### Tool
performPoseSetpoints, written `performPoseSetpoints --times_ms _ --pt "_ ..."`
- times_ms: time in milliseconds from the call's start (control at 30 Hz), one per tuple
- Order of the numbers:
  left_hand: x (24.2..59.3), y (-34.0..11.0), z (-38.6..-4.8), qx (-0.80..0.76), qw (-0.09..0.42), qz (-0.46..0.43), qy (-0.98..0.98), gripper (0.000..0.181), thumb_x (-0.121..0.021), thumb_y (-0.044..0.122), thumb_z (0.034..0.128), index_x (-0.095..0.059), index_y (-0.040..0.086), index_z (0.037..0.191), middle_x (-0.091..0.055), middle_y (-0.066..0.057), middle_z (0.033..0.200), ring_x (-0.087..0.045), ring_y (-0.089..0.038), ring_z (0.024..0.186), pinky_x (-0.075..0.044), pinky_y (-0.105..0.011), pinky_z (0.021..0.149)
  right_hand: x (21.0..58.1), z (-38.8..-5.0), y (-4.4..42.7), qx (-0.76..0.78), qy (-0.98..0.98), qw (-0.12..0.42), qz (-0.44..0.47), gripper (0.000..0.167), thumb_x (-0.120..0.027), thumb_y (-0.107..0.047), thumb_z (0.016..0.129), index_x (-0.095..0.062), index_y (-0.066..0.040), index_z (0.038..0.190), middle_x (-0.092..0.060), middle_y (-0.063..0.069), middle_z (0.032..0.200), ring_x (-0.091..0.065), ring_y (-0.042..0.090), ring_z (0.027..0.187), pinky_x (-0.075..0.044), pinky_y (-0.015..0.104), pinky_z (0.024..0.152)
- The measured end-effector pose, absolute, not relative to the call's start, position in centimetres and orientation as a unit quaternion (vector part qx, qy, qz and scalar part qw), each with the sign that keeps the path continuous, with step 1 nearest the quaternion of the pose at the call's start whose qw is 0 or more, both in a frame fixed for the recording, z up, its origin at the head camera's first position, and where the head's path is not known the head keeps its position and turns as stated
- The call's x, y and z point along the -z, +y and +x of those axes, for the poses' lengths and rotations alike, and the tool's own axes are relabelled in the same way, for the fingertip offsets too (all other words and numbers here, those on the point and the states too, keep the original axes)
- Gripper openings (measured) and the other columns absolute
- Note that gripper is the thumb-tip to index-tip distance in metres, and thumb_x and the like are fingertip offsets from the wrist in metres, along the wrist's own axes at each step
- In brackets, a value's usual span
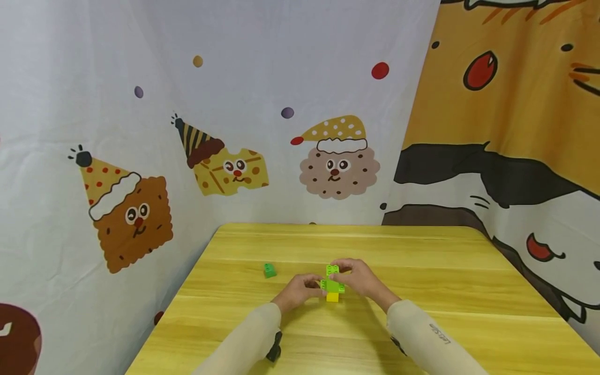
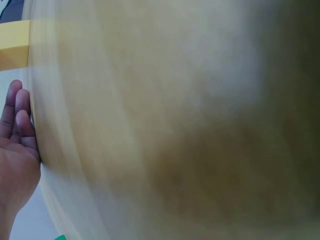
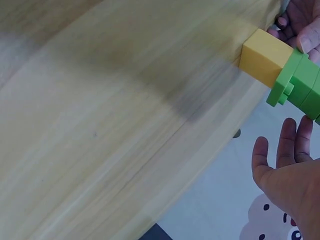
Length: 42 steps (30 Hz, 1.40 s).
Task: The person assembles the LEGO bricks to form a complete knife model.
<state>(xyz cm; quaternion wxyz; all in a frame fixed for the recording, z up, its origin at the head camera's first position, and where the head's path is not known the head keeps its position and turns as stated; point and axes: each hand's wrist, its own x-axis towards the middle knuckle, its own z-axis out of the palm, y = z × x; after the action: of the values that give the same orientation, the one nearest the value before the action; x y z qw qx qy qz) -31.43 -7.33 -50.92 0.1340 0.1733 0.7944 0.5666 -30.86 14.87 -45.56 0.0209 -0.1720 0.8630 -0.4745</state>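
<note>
A small stack of toy building bricks stands upright on the table: a yellow brick (image 1: 333,297) at the bottom, a wider light-green brick (image 1: 340,288) over it, and more light-green bricks (image 1: 332,270) above. My left hand (image 1: 300,290) is at the stack's left side, its thumb and fingers holding an end of the wide green brick. From the right, my right hand (image 1: 357,276) pinches the upper green bricks between thumb and fingers. The right wrist view shows the yellow brick (image 3: 265,57) and green bricks (image 3: 302,82) from the side, cut off at the edge.
A loose darker-green brick (image 1: 269,270) lies on the wooden table (image 1: 403,333), left of and beyond the left hand. A cartoon-printed cloth (image 1: 281,78) hangs behind and beside the table.
</note>
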Motion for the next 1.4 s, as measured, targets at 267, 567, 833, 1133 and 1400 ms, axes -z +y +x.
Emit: performPoseSetpoints --times_ms 267,567,833,1133,1400 --pt "50.9 -7.3 -31.4 -0.56 0.129 0.171 0.8 0.032 -0.076 0.029 0.09 -0.069 0.016 0.119 -0.066 -0.004 0.096 -0.058 -0.02 0.086 -0.045 -0.038 0.074 45.8 -30.7 14.9 0.495 0.851 0.023 -0.174 0.036 -0.074 -0.031 0.091 -0.07 -0.013 0.121 -0.067 0.0 0.104 -0.06 0.021 0.101 -0.053 0.038 0.081" --pt "51.0 -7.4 -31.4 -0.553 0.126 0.17 0.806 0.036 -0.075 0.03 0.0903 -0.068 0.016 0.123 -0.065 -0.004 0.098 -0.058 -0.019 0.088 -0.046 -0.039 0.075 46.6 -30.3 14.6 0.538 0.829 0.023 -0.149 0.04 -0.075 -0.03 0.09 -0.068 -0.011 0.125 -0.067 0.004 0.103 -0.06 0.021 0.098 -0.053 0.042 0.081" --pt "51.0 -7.3 -31.4 -0.55 0.122 0.173 0.808 0.035 -0.075 0.029 0.09 -0.069 0.017 0.122 -0.066 -0.003 0.098 -0.058 -0.019 0.088 -0.046 -0.039 0.076 46.5 -30.2 15.1 0.554 0.823 0.03 -0.125 0.043 -0.076 -0.028 0.09 -0.066 -0.014 0.129 -0.065 0.004 0.114 -0.058 0.025 0.109 -0.052 0.044 0.085" --pt "51.0 -7.3 -31.6 -0.544 0.12 0.169 0.813 0.031 -0.076 0.029 0.09 -0.07 0.018 0.119 -0.066 -0.003 0.098 -0.058 -0.019 0.088 -0.046 -0.039 0.076 46.9 -30.6 16.0 0.563 0.818 0.047 -0.109 0.041 -0.077 -0.024 0.088 -0.067 -0.01 0.126 -0.066 0.005 0.12 -0.058 0.026 0.113 -0.05 0.045 0.09" --pt "51.0 -7.2 -31.6 -0.539 0.122 0.168 0.817 0.036 -0.076 0.031 0.0898 -0.068 0.018 0.123 -0.065 -0.001 0.1 -0.058 -0.019 0.09 -0.047 -0.041 0.079 47.0 -30.4 15.7 0.56 0.819 0.035 -0.121 0.04 -0.075 -0.03 0.09 -0.069 -0.009 0.123 -0.067 0.004 0.116 -0.059 0.025 0.11 -0.051 0.046 0.087"
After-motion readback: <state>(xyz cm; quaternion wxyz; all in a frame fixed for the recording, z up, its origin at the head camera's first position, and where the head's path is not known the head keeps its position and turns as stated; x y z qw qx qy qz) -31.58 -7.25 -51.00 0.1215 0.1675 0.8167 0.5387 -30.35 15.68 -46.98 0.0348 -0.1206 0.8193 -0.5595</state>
